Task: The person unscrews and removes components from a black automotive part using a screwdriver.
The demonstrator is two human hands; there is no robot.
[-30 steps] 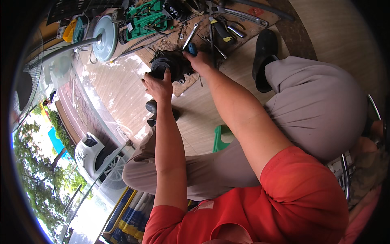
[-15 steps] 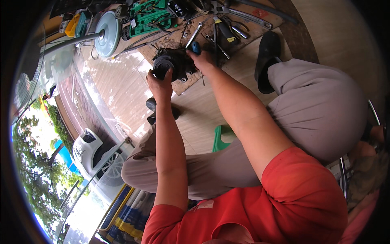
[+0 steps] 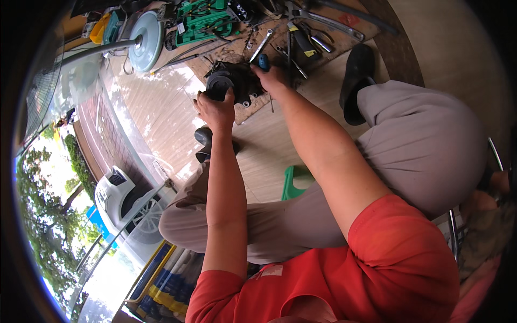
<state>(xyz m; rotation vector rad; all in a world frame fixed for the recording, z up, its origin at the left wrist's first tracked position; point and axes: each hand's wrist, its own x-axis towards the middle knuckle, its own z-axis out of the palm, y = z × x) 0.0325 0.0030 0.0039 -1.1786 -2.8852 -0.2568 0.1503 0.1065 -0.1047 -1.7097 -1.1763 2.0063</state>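
A wooden plank floor (image 3: 161,107) fills the upper middle of the head view, sunlit on its left part. The person's grey-trousered legs (image 3: 425,140) are folded across the right and lower middle, and a red shirt (image 3: 377,269) is seen along the lower edge. A white car (image 3: 121,199) is seen beyond the floor's edge at the left, with trees behind it. A round pale fan base (image 3: 144,40) with its pole lies at the upper left. A brown mat (image 3: 323,40) is spread on the floor at the top, and a green tool case (image 3: 207,20) rests at its left end. A black shoe (image 3: 358,81) is worn on the foot beside the mat, and a green stool (image 3: 293,183) shows between the legs.

A black machine part (image 3: 234,83), a motor-like housing with a round dark end, sits at the near edge of the mat, between the two hands. The left hand (image 3: 215,110) is clenched around its round end from below. The right hand (image 3: 272,75) is pressed against the housing's right side and is closed on a blue-handled tool (image 3: 263,62), whose tip is hidden. Wrenches (image 3: 261,46) and pliers (image 3: 301,46) are scattered on the mat just behind the housing.
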